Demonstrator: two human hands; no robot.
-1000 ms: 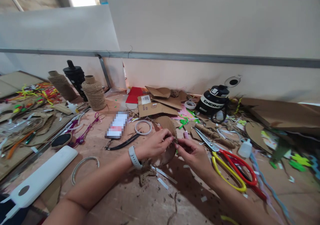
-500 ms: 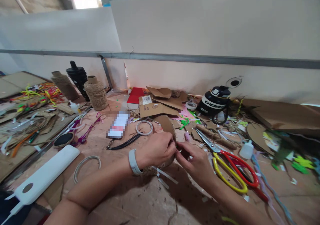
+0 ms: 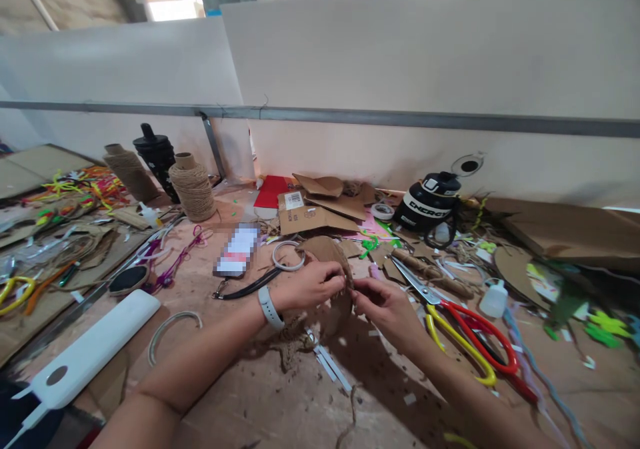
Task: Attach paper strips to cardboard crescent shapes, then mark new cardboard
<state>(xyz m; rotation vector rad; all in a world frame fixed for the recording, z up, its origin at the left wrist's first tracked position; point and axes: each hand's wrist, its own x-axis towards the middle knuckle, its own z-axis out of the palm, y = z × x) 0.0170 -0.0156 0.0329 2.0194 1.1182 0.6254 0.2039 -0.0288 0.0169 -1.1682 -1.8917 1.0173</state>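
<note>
My left hand, with a pale watch strap on its wrist, grips the left side of a rounded brown cardboard piece at the middle of the table. The cardboard stands on edge, partly hidden by the fingers. My right hand pinches at the cardboard's right edge, its fingertips close to the left ones. Anything small between the fingertips is too small to tell. Twine lies bunched below my left hand, beside thin white strips.
Scissors with red and yellow handles lie right of my right hand. Behind are cardboard scraps and a black bottle. Left are a phone, a silver ring, twine spools and a white tool.
The cardboard piece has turned so more of its face shows. My left hand has shifted slightly and loosened its curled fingers. The fingertips of both hands are a little farther apart.
</note>
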